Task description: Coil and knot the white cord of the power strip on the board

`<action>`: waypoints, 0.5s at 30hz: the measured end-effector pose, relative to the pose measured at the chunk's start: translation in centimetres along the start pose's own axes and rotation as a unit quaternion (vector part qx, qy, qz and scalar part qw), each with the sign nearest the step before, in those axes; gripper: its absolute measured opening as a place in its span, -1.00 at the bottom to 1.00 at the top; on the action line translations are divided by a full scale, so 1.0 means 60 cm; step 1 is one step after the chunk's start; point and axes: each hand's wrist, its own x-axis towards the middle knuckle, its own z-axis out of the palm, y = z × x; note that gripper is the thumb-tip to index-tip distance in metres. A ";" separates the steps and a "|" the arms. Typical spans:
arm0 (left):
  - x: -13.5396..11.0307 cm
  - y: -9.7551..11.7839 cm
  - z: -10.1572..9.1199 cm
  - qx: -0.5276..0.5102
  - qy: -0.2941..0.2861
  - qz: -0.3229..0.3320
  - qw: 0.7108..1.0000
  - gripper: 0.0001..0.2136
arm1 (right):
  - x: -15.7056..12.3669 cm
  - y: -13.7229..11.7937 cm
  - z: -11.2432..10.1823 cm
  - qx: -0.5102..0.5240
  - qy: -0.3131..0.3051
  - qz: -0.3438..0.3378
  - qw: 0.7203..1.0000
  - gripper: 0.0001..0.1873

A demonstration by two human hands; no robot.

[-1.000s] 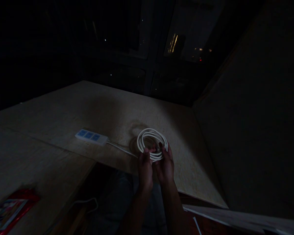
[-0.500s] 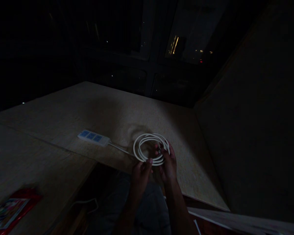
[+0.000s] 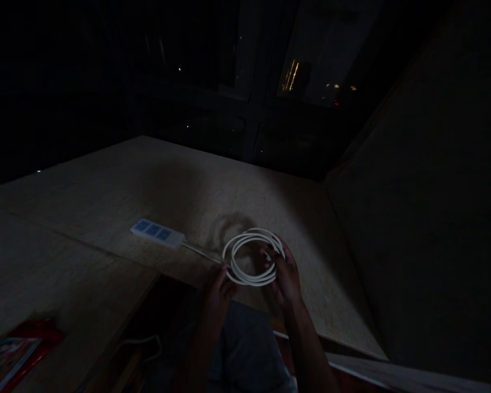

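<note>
A white power cord (image 3: 253, 283) hangs in several round loops between my hands, above the near edge of the table. My right hand (image 3: 285, 273) is closed around the right side of the coil, with its fingers through the loops. My left hand (image 3: 220, 286) pinches the cord at the coil's lower left, where it runs off toward the power strip. That white power strip (image 3: 157, 233), with blue socket faces, lies on the table to the left, joined to the cord. Dim light hides the cord's plug end.
A shiny red packet (image 3: 22, 349) lies at the lower left of the stone-look table (image 3: 118, 180). A dark wall (image 3: 425, 218) rises on the right and windows stand behind. Another white cable (image 3: 141, 341) hangs below the table edge.
My left hand has slid left along the coil to where the cord leaves toward the strip. The coil and my right hand have dropped slightly.
</note>
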 end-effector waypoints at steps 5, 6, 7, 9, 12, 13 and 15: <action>0.030 0.025 0.005 -0.094 -0.061 -0.087 0.990 -0.83 | 0.013 -0.012 -0.015 -0.043 -0.080 0.053 0.994 -0.44; 0.037 0.029 0.006 -0.094 -0.079 -0.103 0.987 -0.78 | 0.017 -0.015 -0.019 -0.051 -0.101 0.067 0.991 -0.44; 0.043 0.032 0.007 -0.096 -0.095 -0.114 0.984 -0.75 | 0.022 -0.019 -0.024 -0.059 -0.120 0.084 0.987 -0.45; 0.055 0.034 0.007 -0.103 -0.115 -0.126 0.980 -0.72 | 0.033 -0.027 -0.032 -0.074 -0.160 0.121 0.977 -0.50; 0.066 0.026 0.005 -0.082 -0.148 -0.161 0.972 -0.74 | 0.055 -0.040 -0.041 -0.097 -0.210 0.171 0.958 -0.56; 0.067 0.021 0.004 -0.066 -0.164 -0.174 0.969 -0.74 | 0.062 -0.044 -0.042 -0.106 -0.222 0.185 0.951 -0.56; 0.066 0.010 0.005 -0.036 -0.190 -0.196 0.961 -0.74 | 0.075 -0.051 -0.043 -0.134 -0.242 0.210 0.938 -0.53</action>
